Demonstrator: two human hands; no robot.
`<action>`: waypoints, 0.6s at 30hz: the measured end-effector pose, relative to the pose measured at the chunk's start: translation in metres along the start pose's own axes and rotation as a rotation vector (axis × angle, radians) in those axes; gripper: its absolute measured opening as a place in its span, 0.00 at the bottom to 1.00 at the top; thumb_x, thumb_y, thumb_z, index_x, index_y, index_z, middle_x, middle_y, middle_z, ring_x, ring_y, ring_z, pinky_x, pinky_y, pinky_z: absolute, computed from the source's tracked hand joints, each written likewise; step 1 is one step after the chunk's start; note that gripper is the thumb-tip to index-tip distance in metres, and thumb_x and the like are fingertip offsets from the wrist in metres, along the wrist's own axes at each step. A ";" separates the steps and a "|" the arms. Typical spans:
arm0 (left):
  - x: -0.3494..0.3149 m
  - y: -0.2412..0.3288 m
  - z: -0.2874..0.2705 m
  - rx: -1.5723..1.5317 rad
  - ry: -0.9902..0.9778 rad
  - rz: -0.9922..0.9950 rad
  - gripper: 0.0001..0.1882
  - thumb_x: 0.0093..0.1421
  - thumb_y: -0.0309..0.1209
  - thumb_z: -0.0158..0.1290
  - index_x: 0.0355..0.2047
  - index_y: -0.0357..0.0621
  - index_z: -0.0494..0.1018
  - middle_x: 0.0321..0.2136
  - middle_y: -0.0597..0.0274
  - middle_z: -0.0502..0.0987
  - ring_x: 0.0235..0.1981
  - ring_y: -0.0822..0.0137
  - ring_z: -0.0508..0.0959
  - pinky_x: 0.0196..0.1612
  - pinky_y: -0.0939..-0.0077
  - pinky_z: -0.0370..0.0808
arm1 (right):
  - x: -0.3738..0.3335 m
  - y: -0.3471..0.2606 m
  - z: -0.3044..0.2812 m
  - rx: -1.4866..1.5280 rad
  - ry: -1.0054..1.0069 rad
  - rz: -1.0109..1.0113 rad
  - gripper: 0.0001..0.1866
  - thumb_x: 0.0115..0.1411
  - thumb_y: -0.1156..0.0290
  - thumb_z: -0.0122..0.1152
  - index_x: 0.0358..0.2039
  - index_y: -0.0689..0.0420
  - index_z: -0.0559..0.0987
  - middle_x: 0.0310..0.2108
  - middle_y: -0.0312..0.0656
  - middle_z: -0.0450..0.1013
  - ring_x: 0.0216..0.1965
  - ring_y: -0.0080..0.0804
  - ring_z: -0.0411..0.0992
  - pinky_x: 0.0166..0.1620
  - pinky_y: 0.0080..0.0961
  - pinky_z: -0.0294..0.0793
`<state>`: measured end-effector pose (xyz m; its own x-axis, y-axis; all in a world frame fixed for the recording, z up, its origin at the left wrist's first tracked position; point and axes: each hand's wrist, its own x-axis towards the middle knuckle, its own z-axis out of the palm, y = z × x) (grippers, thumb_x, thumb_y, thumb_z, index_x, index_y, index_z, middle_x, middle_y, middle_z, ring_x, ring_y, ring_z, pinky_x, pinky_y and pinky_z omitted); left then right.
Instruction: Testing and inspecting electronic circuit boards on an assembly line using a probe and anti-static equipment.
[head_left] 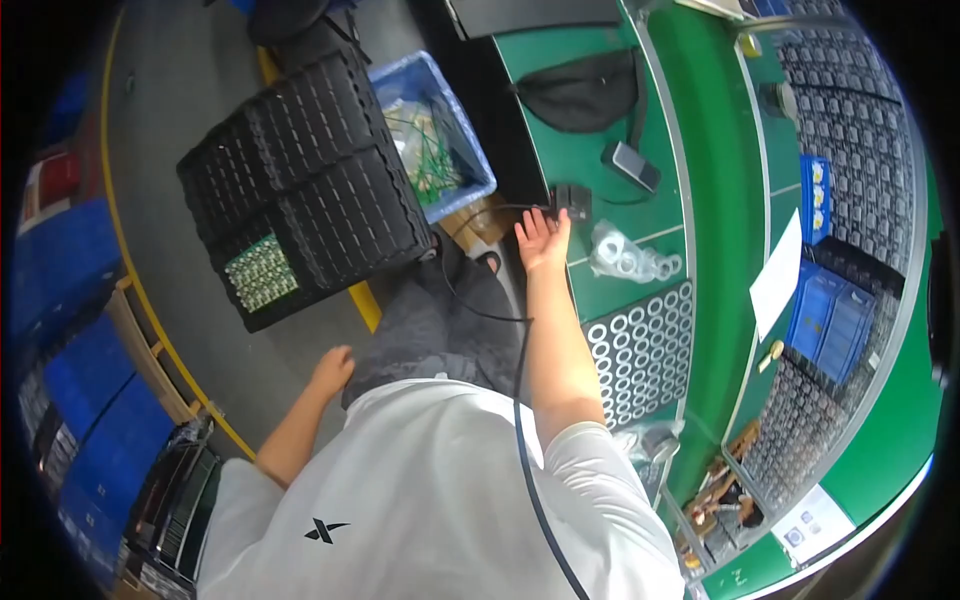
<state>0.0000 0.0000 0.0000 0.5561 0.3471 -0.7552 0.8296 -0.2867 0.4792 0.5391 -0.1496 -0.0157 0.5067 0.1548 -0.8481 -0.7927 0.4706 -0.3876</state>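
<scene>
My right hand (543, 238) is palm up at the edge of a green workbench (590, 290), its fingers spread and slightly bent. Nothing lies in the palm. Its fingertips are beside a small black box-shaped device (572, 203), and I cannot tell whether they touch it. A black cable (490, 212) runs close by that hand. My left hand (334, 370) hangs low beside my dark trousers, away from the bench. Its fingers are small and bunched in view, and no held thing shows.
Ahead stands a stack of black trays (310, 170) with green circuit boards (262, 274) on one corner. Beside it is a blue-lined bin (470, 160). The bench holds a black pouch (580, 90), bagged white rings (625, 255) and a tray of rings (640, 355). Blue crates (110, 400) stand left.
</scene>
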 end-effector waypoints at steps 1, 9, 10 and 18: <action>-0.026 -0.017 0.003 -0.046 0.032 -0.097 0.21 0.64 0.40 0.51 0.53 0.42 0.75 0.49 0.43 0.77 0.51 0.49 0.77 0.56 0.54 0.74 | 0.006 0.005 0.005 -0.010 -0.017 0.012 0.46 0.60 0.46 0.67 0.70 0.50 0.54 0.62 0.45 0.70 0.63 0.46 0.68 0.63 0.53 0.65; -0.267 -0.068 0.120 -0.619 0.158 -0.685 0.12 0.67 0.33 0.49 0.42 0.37 0.76 0.35 0.50 0.82 0.36 0.57 0.80 0.41 0.63 0.77 | 0.020 -0.021 0.020 0.177 -0.125 0.053 0.22 0.63 0.48 0.63 0.33 0.57 0.77 0.40 0.43 0.80 0.50 0.43 0.78 0.55 0.46 0.78; -0.277 -0.068 0.112 -0.616 0.171 -0.696 0.12 0.67 0.33 0.49 0.42 0.37 0.76 0.35 0.50 0.82 0.36 0.57 0.80 0.41 0.63 0.77 | 0.016 -0.022 0.020 0.165 -0.073 0.030 0.26 0.62 0.43 0.63 0.33 0.57 0.77 0.38 0.42 0.80 0.44 0.40 0.79 0.52 0.41 0.78; -0.140 -0.091 -0.009 -0.121 0.276 -0.318 0.11 0.66 0.31 0.49 0.42 0.37 0.77 0.37 0.48 0.82 0.36 0.51 0.80 0.42 0.60 0.77 | -0.015 -0.011 0.062 0.160 -0.032 -0.086 0.26 0.69 0.42 0.52 0.27 0.53 0.71 0.23 0.41 0.74 0.22 0.31 0.71 0.26 0.29 0.68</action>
<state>-0.1530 -0.0142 0.0656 0.2507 0.6317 -0.7335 0.9525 -0.0259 0.3033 0.5609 -0.1035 0.0240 0.5831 0.1342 -0.8012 -0.6829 0.6153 -0.3939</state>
